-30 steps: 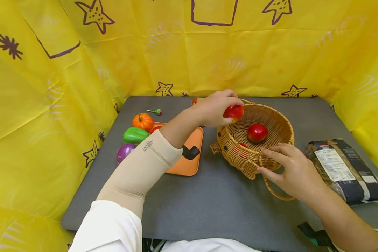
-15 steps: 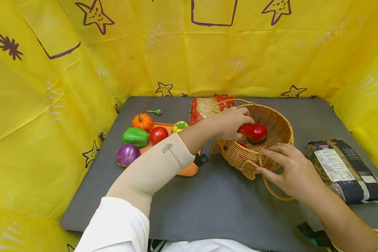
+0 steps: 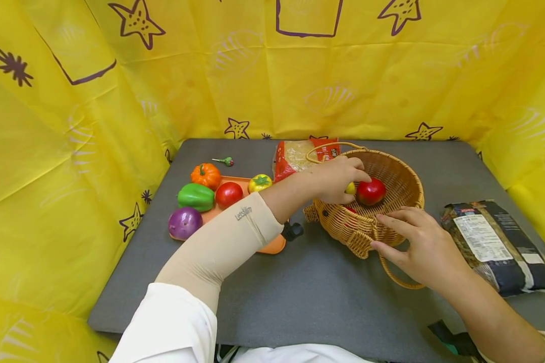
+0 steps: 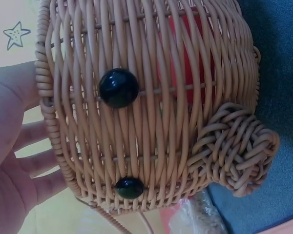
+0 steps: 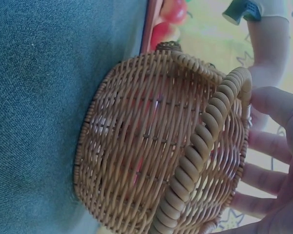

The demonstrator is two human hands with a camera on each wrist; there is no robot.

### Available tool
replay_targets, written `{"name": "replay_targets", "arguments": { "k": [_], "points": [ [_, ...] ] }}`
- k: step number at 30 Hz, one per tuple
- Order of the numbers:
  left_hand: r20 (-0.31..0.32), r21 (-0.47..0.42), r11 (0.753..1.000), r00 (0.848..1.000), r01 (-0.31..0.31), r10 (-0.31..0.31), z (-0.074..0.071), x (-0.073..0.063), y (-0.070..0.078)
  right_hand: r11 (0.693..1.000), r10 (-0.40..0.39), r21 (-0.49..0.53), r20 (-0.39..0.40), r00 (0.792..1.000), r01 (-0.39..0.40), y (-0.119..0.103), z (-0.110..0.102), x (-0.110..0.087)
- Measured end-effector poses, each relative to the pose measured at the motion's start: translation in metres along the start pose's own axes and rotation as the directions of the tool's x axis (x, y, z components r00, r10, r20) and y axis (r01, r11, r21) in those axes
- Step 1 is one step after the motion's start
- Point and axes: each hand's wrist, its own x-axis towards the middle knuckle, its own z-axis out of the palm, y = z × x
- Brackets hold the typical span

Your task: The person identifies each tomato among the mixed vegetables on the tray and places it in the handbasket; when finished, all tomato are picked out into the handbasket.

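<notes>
A wicker basket [image 3: 340,229] with black button eyes and a woven snout [image 4: 237,148] stands right of the table's middle. My left hand [image 3: 338,181] reaches over its left rim, fingers spread and bent slightly downward. Below those fingers a yellow patch of a fruit [image 3: 350,188] shows; the hand hides most of it. Beside it in the basket lies a shiny round red fruit [image 3: 371,191]. More red shows through the weave in the left wrist view. My right hand [image 3: 420,242] rests against the near right rim with its fingers extended, beside a loop handle [image 5: 195,151].
An orange tray [image 3: 272,247] at left bears a tomato [image 3: 229,195] and a yellow fruit [image 3: 260,183]. By its left edge sit a pumpkin [image 3: 206,175], a green pepper [image 3: 196,196] and a purple vegetable [image 3: 184,223]. Bags stand behind [image 3: 295,157] and right of the basket [image 3: 495,247].
My left hand has carried a red fruit from above the left rim down into the basket. Its fingers have since loosened, and the fruit now shows yellow. The right hand has stayed put.
</notes>
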Motion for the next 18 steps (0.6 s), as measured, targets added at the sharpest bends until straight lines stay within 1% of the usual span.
{"name": "replay_targets", "arguments": {
  "k": [3,7,10,13,15,18],
  "points": [
    [-0.02,-0.013,1.0,1.0,-0.008,0.008,-0.002,-0.004,-0.002,1.0,0.0,0.001,0.002,1.0,0.0,0.0,0.0,0.0],
    [-0.046,-0.035,0.999,0.999,-0.007,0.005,-0.007,-0.014,-0.008,1.0,-0.004,0.005,-0.005,1.0,0.004,0.0,0.0,0.0],
    [-0.061,-0.051,0.999,0.998,0.015,-0.018,-0.013,-0.024,-0.016,1.0,-0.006,0.002,-0.01,1.0,0.006,0.0,0.0,0.0],
    [-0.062,-0.068,0.997,0.997,0.045,-0.049,-0.015,-0.035,-0.028,1.0,-0.003,-0.003,-0.008,1.0,0.003,0.0,0.0,0.001],
    [-0.046,-0.076,0.994,0.996,0.073,-0.076,-0.014,-0.043,-0.039,1.0,0.0,-0.005,-0.005,1.0,0.0,0.0,0.0,0.001],
    [-0.018,-0.116,0.986,0.993,0.117,-0.12,-0.01,-0.054,-0.056,1.0,0.004,-0.005,-0.002,1.0,-0.004,0.0,0.0,0.0]
  ]
}}
